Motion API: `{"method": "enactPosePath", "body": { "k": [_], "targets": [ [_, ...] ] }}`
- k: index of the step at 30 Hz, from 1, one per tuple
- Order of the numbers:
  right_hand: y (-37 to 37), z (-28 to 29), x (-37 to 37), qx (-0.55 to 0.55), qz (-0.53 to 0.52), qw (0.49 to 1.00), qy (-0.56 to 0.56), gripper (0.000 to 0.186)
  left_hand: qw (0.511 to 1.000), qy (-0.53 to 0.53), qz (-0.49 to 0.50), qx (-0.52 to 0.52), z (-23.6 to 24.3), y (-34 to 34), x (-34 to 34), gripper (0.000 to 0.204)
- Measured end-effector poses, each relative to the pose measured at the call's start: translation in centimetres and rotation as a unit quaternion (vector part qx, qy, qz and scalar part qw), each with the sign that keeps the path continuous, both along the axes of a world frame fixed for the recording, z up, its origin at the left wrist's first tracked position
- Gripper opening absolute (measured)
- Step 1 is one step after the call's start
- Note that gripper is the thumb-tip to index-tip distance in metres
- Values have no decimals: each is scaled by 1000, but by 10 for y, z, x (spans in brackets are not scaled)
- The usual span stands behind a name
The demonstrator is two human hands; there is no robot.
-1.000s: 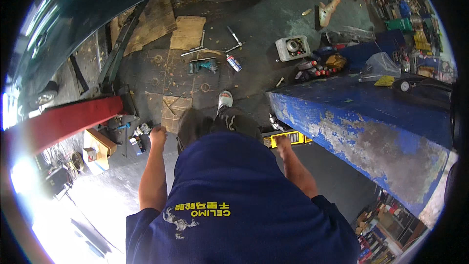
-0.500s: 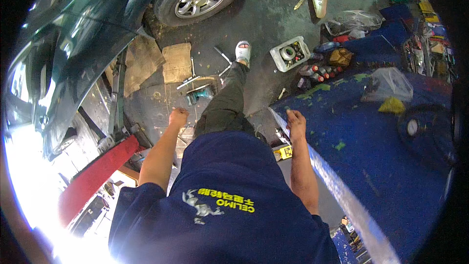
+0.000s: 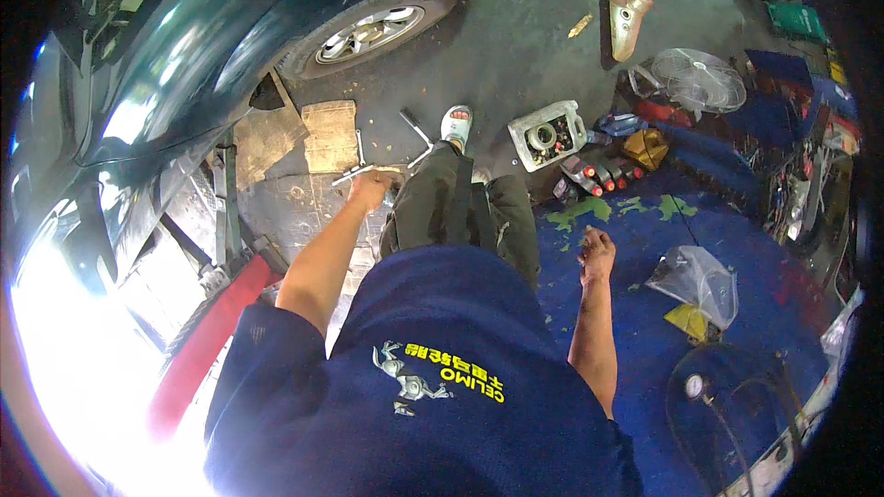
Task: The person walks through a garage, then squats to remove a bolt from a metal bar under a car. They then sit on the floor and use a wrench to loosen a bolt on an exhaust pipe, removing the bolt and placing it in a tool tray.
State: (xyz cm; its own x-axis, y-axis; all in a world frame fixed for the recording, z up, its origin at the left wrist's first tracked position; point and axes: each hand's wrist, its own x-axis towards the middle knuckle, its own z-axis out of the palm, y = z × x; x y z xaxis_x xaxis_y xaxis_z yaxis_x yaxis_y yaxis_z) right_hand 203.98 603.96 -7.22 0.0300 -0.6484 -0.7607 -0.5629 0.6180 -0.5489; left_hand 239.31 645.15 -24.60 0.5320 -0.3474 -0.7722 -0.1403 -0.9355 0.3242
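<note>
My left hand (image 3: 371,190) hangs low beside my left thigh, its fingers curled inward. From above it overlaps the floor near metal bars (image 3: 353,173) and a piece of cardboard (image 3: 330,136). Whether anything lies inside its fingers is hidden. My right hand (image 3: 597,255) is over the blue, paint-worn tabletop (image 3: 589,313), with fingers bent toward the thumb. Any small thing in that grip is too hidden to make out. To its right, a clear plastic bag (image 3: 692,281) with a yellow piece (image 3: 689,322) lies on the tabletop.
A dark car with a silver-rimmed wheel (image 3: 368,35) stands at the upper left, above a red beam (image 3: 207,350). Ahead on the floor are a white cut-open container (image 3: 573,118), red-capped bottles (image 3: 603,175), a fan (image 3: 698,81) and a metal part (image 3: 629,23). A hose with a gauge (image 3: 694,387) lies right.
My view has shifted, and more of the blue tabletop shows. My left hand has moved up and right, hiding the teal tool on the floor. My right hand is now further over the tabletop.
</note>
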Motion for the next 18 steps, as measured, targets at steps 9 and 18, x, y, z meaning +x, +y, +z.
{"method": "enactPosePath", "body": {
  "k": [9, 18],
  "targets": [
    [-66, -31, 112, -32, 242, 969, -42, 17, 978, -20, 150, 144, 31, 48, -82, 40],
    [-25, -122, 154, 153, 166, 968, -108, 22, 960, 15, 271, 64, -29, 101, -64, 17]
  ]
}}
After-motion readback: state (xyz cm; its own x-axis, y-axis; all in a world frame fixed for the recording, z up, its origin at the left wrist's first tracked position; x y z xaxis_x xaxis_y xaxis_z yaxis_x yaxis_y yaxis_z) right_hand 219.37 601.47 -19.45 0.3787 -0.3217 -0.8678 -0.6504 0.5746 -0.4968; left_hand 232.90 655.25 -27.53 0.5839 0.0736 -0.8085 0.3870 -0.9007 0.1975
